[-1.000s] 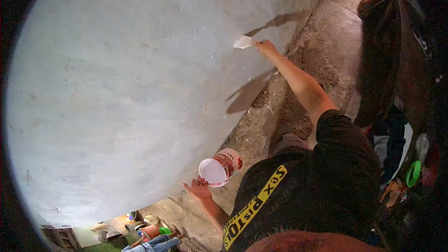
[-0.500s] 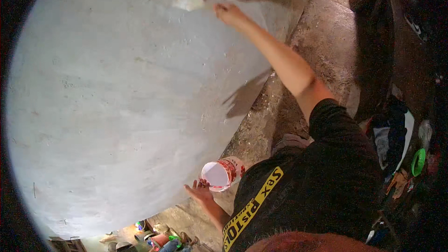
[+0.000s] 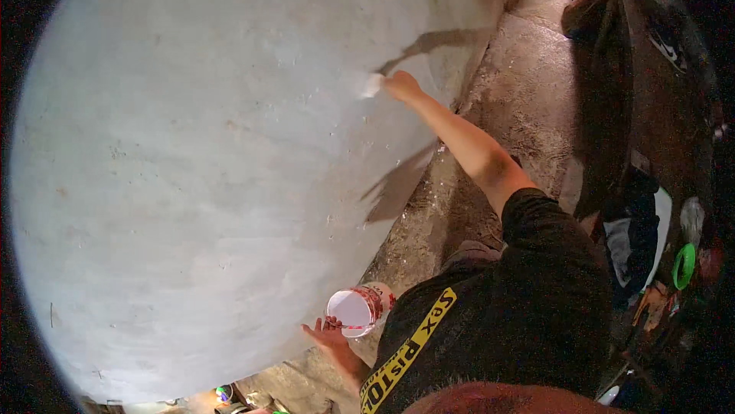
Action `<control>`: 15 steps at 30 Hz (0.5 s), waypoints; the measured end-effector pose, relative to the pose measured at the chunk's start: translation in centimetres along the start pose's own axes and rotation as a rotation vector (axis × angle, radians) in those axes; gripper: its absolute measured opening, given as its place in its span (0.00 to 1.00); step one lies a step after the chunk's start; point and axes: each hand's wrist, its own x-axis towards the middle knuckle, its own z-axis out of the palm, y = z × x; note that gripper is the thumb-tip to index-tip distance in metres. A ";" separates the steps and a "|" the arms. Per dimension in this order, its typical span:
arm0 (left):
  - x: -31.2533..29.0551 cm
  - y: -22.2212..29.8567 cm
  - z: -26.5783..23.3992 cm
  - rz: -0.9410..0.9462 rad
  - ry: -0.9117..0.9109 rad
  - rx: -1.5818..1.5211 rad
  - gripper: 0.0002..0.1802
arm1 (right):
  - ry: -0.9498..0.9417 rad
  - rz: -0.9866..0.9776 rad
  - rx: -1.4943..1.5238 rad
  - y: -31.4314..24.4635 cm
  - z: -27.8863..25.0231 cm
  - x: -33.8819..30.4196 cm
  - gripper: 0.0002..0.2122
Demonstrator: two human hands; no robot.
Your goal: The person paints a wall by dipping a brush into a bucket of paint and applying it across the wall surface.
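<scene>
My right arm reaches out to a large pale grey-white wall (image 3: 191, 153). My right hand (image 3: 401, 86) is closed round a whitish tool (image 3: 371, 85) held at the wall; motion blur hides its exact kind. Lower down, a white bucket (image 3: 377, 301) with red markings tilts its open mouth towards the wall. Its inside looks white. My left hand (image 3: 331, 331) is at the bucket's rim, palm up, fingers curled at the thin handle, with the thumb stuck out towards the wall.
A rough concrete floor (image 3: 528, 69) runs along the wall's foot. On the right are a dark draped cover (image 3: 605, 69), a green ring-shaped thing (image 3: 684, 266) and heaped cloth (image 3: 639, 230). Assorted clutter (image 3: 237, 399) lies at the bottom edge.
My right hand has swept down the picture and to the right along the wall with the whitish tool. The left hand and the bucket have barely shifted.
</scene>
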 end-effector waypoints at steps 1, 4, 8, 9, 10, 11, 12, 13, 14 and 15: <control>0.2 -0.1 0.4 -0.006 0.017 0.012 0.42 | 0.007 -0.027 0.046 -2.9 -0.9 0.7 0.21; 0.3 -0.3 0.4 -0.051 0.054 0.043 0.42 | 0.041 -0.132 0.047 -12.9 -4.2 -0.3 0.19; 1.0 -1.5 1.1 -0.091 -0.001 0.045 0.41 | 0.134 -0.292 0.289 -17.2 -7.7 -2.9 0.18; 1.0 -1.8 1.2 -0.064 -0.024 0.044 0.41 | 0.026 -0.275 0.466 -17.3 -7.1 -3.2 0.18; 0.9 -2.2 1.4 -0.034 -0.045 0.037 0.41 | -0.088 -0.262 0.643 -17.2 -6.5 -3.3 0.18; 0.7 -2.3 1.9 -0.036 -0.055 0.033 0.41 | -0.160 -0.230 0.593 -16.2 -5.6 -2.9 0.18; 0.3 -2.3 2.3 -0.045 -0.060 0.036 0.41 | -0.234 -0.198 0.544 -14.7 -4.0 -2.4 0.17; 0.1 -2.2 2.4 -0.051 -0.056 0.033 0.42 | -0.209 -0.141 0.529 -13.6 -2.0 -2.8 0.17; 0.1 -2.1 2.2 -0.048 -0.048 0.019 0.42 | -0.192 -0.086 0.515 -12.2 0.1 -3.5 0.17; 0.3 -2.2 2.1 -0.062 -0.041 0.003 0.41 | -0.216 -0.066 0.492 -10.4 1.7 -4.0 0.17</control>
